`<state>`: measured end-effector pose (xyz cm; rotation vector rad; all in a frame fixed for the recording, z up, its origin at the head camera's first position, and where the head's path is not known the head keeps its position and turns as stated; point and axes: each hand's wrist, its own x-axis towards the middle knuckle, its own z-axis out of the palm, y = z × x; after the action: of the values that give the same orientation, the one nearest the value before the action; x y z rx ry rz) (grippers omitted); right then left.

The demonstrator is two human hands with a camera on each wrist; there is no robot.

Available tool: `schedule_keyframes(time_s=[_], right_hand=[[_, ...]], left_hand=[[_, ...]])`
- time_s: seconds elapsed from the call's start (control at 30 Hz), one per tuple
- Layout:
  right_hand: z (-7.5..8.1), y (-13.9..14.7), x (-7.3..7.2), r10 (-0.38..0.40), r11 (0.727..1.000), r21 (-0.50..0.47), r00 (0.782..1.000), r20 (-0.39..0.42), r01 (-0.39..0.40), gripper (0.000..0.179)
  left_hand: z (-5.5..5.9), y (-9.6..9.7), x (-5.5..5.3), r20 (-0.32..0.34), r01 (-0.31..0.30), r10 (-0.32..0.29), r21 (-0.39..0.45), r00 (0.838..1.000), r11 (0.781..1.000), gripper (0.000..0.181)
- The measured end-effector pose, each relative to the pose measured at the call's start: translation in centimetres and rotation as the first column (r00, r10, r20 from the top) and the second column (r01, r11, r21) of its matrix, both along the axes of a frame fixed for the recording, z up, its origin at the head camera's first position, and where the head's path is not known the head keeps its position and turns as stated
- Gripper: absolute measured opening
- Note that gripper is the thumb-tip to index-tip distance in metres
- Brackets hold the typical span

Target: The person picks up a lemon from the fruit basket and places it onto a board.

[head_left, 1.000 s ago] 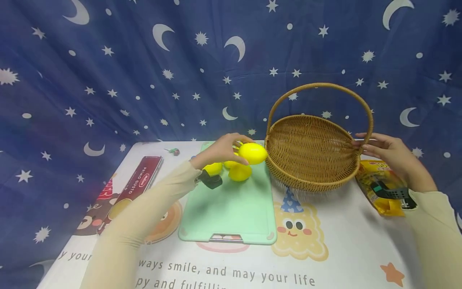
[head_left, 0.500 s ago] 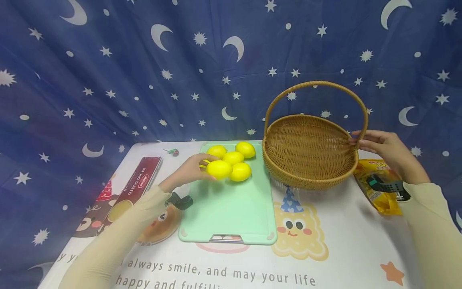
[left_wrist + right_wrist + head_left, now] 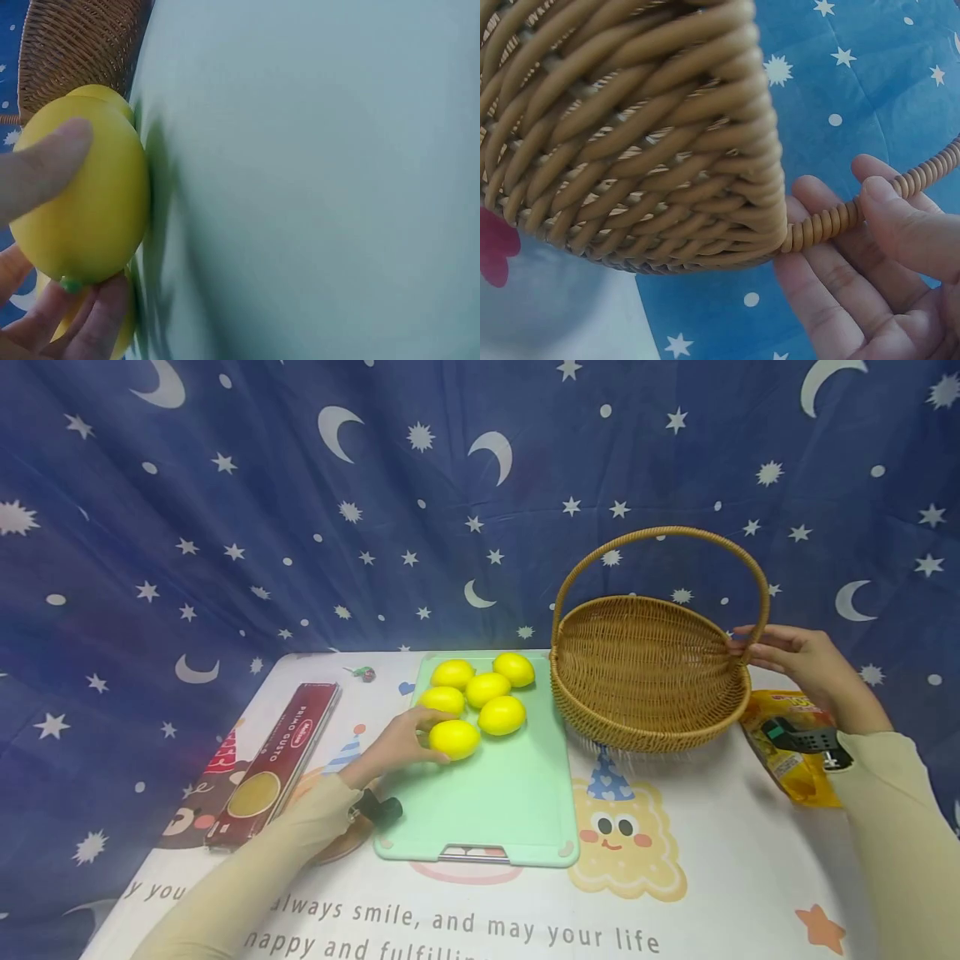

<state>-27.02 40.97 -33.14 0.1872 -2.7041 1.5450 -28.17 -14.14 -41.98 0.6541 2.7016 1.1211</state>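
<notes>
My left hand [image 3: 401,743] holds a yellow lemon [image 3: 454,740] at the front of a group of lemons on the mint-green cutting board [image 3: 480,810]. In the left wrist view the thumb [image 3: 56,161] lies across this lemon and the fingers are at its green-tipped end, with the fruit close over the board. Several other lemons [image 3: 502,715] lie just behind it. My right hand [image 3: 802,664] grips the foot of the handle [image 3: 832,225] of a brown wicker basket [image 3: 645,668]. The basket leans with its open mouth facing me, and no fruit shows inside.
A dark red pasta box [image 3: 281,752] lies left of the board. Behind it is a small green-and-red wrapped item [image 3: 364,674]. A yellow snack bag [image 3: 795,752] lies under my right wrist. A blue star-patterned curtain [image 3: 420,527] hangs behind the table.
My left hand has come back from beside the basket and down toward the front left with the lemon, setting it lower beside the others. The right hand keeps its grip on the basket.
</notes>
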Motion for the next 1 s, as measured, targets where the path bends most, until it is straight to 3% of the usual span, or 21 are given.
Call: schedule_keyframes(time_s=[0.33,0.67,1.0], right_hand=[[0.0,0.3,0.3,0.003,1.000,0.016,1.000,0.019,-0.004,0.046],[0.3,0.2,0.6,-0.007,0.999,0.032,0.999,0.046,0.006,0.047],[0.3,0.3,0.5,-0.004,0.999,0.052,1.000,0.026,0.003,0.046]], left_hand=[[0.4,0.3,0.1,-0.067,0.027,-0.029,-0.031,0.997,0.999,0.065],[0.4,0.6,0.3,-0.085,0.029,-0.031,-0.019,0.996,0.999,0.065],[0.2,1.2,0.4,-0.251,-0.037,0.025,-0.044,0.968,0.998,0.063]])
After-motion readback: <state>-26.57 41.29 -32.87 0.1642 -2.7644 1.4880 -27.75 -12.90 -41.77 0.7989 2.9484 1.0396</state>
